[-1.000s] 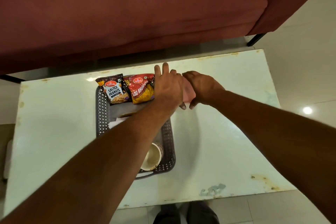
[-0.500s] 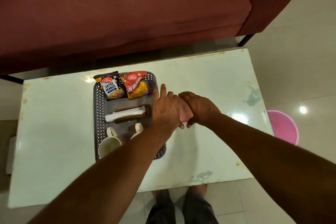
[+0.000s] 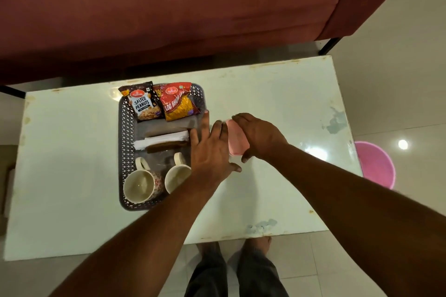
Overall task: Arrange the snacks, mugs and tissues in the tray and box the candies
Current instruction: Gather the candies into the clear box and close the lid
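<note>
A grey perforated tray (image 3: 123, 132) lies on the white table (image 3: 277, 94). At its far end are a salted peanuts packet (image 3: 142, 103) and a red snack packet (image 3: 178, 102). White tissues (image 3: 161, 140) lie across its middle with a brown bar (image 3: 166, 146) beside them. Two white mugs (image 3: 139, 185) (image 3: 177, 176) stand at its near end. My right hand (image 3: 259, 137) grips a pink candy box (image 3: 237, 141) on the table just right of the tray. My left hand (image 3: 211, 149) is spread flat over the tray's right edge, beside the box, fingers apart.
A dark red sofa (image 3: 169, 14) runs along the far side of the table. A pink round bin (image 3: 376, 164) stands on the tiled floor at the right. My feet (image 3: 231, 248) are at the table's near edge.
My left hand has lifted off the pink box and opened out to its left, so the box shows now. The view has pulled back, bringing both mugs into sight.
</note>
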